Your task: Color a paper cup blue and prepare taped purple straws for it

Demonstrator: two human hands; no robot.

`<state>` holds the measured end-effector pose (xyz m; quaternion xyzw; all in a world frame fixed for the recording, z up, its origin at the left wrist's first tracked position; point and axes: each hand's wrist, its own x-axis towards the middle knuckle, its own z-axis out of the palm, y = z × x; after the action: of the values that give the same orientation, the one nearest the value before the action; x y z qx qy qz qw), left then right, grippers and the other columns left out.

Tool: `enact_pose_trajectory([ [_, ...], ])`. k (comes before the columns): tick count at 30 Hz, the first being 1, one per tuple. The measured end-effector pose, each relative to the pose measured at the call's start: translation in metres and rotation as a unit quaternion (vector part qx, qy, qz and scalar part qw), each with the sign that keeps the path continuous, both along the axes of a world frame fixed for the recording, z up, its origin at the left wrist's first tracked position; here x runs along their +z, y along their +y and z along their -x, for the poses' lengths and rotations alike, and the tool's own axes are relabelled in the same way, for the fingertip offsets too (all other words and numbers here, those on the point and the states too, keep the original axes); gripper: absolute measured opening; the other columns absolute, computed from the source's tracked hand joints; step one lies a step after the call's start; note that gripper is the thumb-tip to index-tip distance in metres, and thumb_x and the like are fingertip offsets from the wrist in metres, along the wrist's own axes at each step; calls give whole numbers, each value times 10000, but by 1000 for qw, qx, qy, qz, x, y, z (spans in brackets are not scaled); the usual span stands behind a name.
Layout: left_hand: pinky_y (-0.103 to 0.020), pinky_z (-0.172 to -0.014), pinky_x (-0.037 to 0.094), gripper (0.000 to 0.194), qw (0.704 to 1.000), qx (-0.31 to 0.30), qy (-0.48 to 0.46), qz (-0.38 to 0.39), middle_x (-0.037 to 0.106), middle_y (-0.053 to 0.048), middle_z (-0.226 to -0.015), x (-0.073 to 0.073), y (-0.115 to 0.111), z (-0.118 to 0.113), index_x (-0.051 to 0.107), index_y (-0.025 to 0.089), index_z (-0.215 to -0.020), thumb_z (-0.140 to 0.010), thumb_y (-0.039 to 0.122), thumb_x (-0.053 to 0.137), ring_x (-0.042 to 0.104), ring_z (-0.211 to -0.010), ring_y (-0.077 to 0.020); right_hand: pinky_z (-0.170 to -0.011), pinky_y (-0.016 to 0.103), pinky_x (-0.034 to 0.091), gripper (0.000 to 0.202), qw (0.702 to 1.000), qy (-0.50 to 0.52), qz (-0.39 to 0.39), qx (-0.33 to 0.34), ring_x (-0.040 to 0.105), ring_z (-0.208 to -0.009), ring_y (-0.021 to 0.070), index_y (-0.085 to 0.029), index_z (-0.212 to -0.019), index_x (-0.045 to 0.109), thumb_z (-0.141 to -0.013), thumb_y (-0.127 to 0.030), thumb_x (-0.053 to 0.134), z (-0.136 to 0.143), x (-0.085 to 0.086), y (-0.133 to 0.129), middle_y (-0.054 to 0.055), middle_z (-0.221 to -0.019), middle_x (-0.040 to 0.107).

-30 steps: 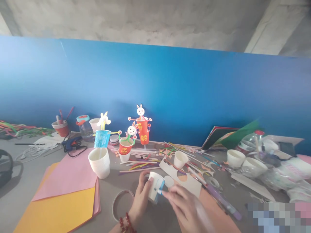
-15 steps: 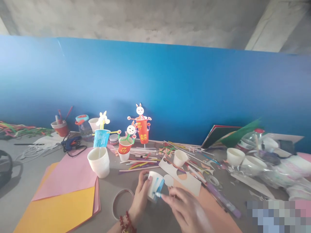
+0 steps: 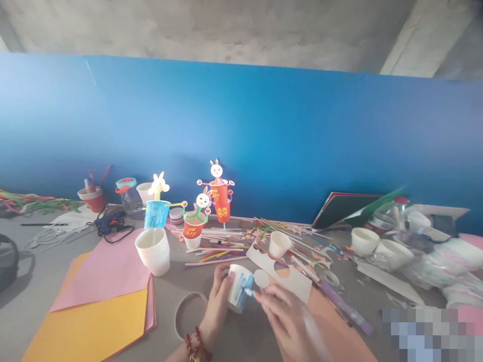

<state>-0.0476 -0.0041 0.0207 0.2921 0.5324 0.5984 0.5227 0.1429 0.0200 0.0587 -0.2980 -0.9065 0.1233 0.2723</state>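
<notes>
A white paper cup (image 3: pixel 236 294) with blue strokes on its side is tilted in the grip of my left hand (image 3: pixel 218 294), fingers wrapped around it. My right hand (image 3: pixel 283 314) pinches a blue marker (image 3: pixel 251 292), whose tip meets the coloured patch on the cup. A white paper disc (image 3: pixel 261 278) lies just behind the marker. Left of my left wrist is a roll of tape (image 3: pixel 190 315). Behind the hands stand rabbit-headed cup figures: a blue one (image 3: pixel 156 214) on a stack of white cups (image 3: pixel 153 251), and red ones (image 3: pixel 194 227) beside it.
Pink paper (image 3: pixel 109 274) and yellow paper (image 3: pixel 90 327) lie at the left, with a glue gun (image 3: pixel 111 223) behind. Coloured sticks (image 3: pixel 219 251) and a cut-out white card (image 3: pixel 298 281) spread across the middle. Loose cups (image 3: pixel 365 241) and plastic bags (image 3: pixel 433 266) crowd the right. A blue panel (image 3: pixel 264 136) rises behind.
The marker tip has moved up and slightly right along the cup, and the blue strokes have spread. My left hand still holds the cup nearly in place.
</notes>
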Motion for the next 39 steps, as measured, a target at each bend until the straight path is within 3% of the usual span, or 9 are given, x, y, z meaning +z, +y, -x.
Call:
enact_pose_trajectory([
  [3,-313,-720,478,457,1000,2,-1,4,644,-11,-880,-1,0,0,461,262,-1145,-856,611,526,612,-754,-205,-718,236,544,400,1000,3,-4,26,673,-825,176,-275,-1224,619,-938,-83,416,1,-3,-1,53,-952,675],
  [7,-322,-724,482,475,1000,4,1,-3,641,-13,-876,-5,2,1,477,258,-1136,-849,634,512,611,-773,-214,-703,237,535,338,999,42,4,-1,660,-779,164,-254,-1211,608,-980,-120,401,1,-7,-1,54,-929,672],
  [12,-332,-745,486,502,1000,10,8,-5,649,-19,-893,-10,3,1,485,256,-1136,-823,645,542,616,-788,-220,-685,227,535,349,998,-9,-30,60,658,-730,159,-264,-1195,622,-934,-96,461,0,-10,-10,32,-867,671],
  [18,-331,-741,486,519,1000,3,10,-6,655,-29,-913,-8,2,1,490,256,-1139,-823,666,530,625,-810,-229,-680,231,529,353,999,25,22,11,654,-777,162,-272,-1251,581,-980,-130,404,-1,-2,-5,51,-955,666],
  [25,-306,-720,473,473,1000,10,-6,-4,631,-13,-902,-7,2,1,461,266,-1127,-828,620,556,608,-807,-212,-646,260,522,314,997,-51,-19,62,648,-699,183,-249,-1132,632,-934,-109,433,1,-3,-9,46,-842,687],
  [29,-302,-704,473,468,1000,-1,-14,-18,625,-13,-912,-6,1,0,437,268,-1139,-841,611,549,603,-792,-205,-692,260,530,381,999,-31,-14,20,678,-806,193,-230,-1235,593,-929,-92,414,0,1,-9,77,-969,708],
  [34,-308,-728,481,435,1000,4,-10,-22,637,-29,-952,-5,1,0,435,260,-1143,-857,564,555,606,-828,-210,-585,252,501,342,996,-64,-36,55,657,-660,186,-235,-1126,646,-904,-96,426,5,6,-11,44,-820,701],
  [39,-304,-711,484,452,1000,-2,-7,-19,641,-33,-982,-4,0,0,446,270,-1149,-847,586,559,614,-836,-213,-595,249,496,350,997,-72,-23,24,677,-692,188,-213,-1163,633,-920,-110,404,7,11,-11,62,-862,710],
])
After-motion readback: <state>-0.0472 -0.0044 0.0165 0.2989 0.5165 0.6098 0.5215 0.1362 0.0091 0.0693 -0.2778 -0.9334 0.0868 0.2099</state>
